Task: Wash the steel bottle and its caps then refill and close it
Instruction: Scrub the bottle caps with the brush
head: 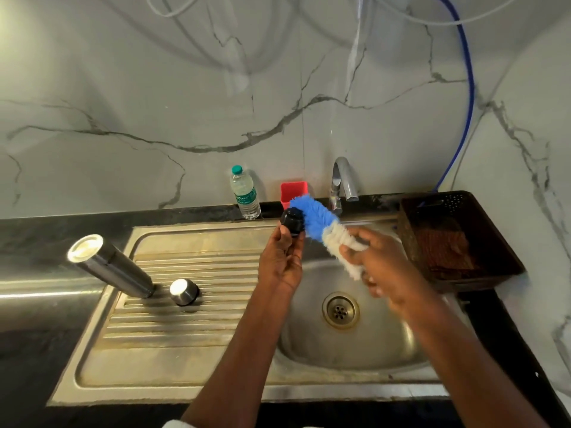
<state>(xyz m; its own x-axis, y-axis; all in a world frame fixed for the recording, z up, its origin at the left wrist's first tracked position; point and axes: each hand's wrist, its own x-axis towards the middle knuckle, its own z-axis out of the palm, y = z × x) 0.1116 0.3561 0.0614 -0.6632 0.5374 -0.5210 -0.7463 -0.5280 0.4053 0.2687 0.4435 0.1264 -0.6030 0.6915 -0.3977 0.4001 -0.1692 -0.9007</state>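
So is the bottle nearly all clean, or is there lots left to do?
About the middle. The steel bottle stands upside down on the drainboard beside the steel cap, so both may be washed already. In hand now: the left hand holds the black cap while the right hand scrubs it with the brush. Left: rinsing, refilling, closing.

Only one item bears print: the plastic water bottle (245, 193) by the wall carries a green label with white script lettering, too blurred to read
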